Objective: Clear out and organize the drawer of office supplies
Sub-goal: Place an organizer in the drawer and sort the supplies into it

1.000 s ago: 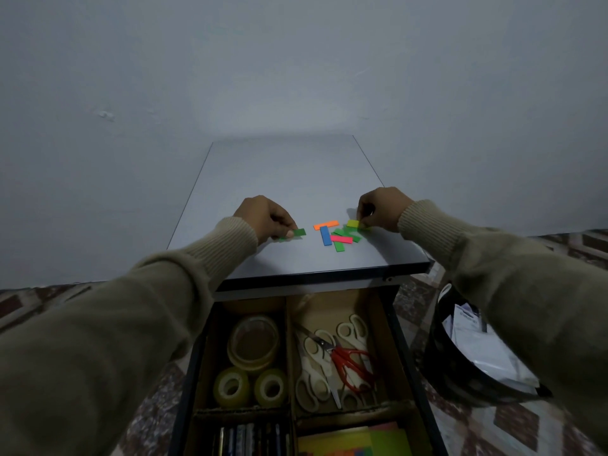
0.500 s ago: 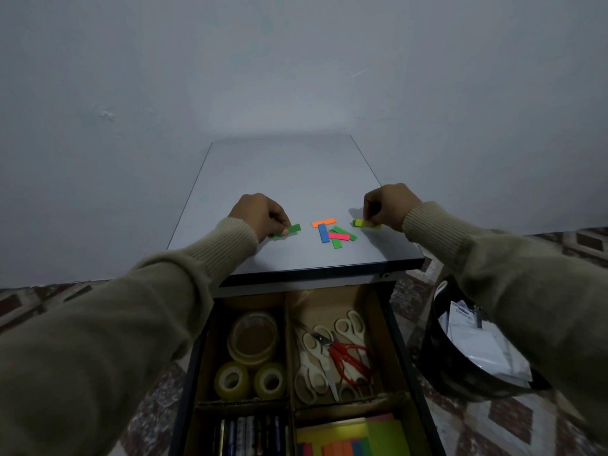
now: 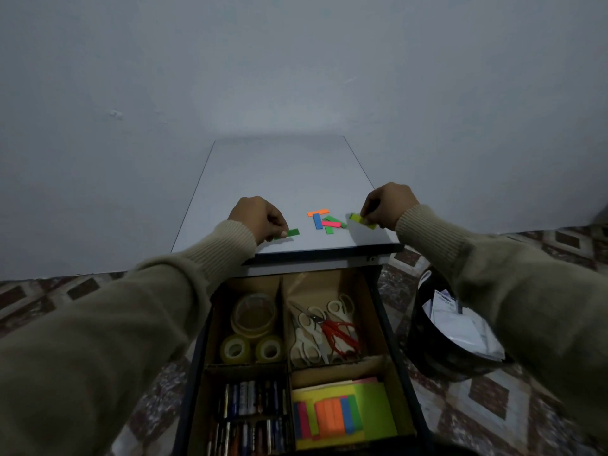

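Grey cabinet top bears coloured sticky tabs.

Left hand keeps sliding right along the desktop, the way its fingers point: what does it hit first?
Likely the blue strip at the near edge of the loose coloured pile, past the green strip the left hand pinches. Depth uncertain.

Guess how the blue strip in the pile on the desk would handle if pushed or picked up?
The blue strip looks thin and flat, so probably very light and somewhat floppy. It lies flush on the smooth desk, so likely to slide rather than roll, and hard to pinch by an edge. It touches the orange strip and pink strip; pushing may drag them.
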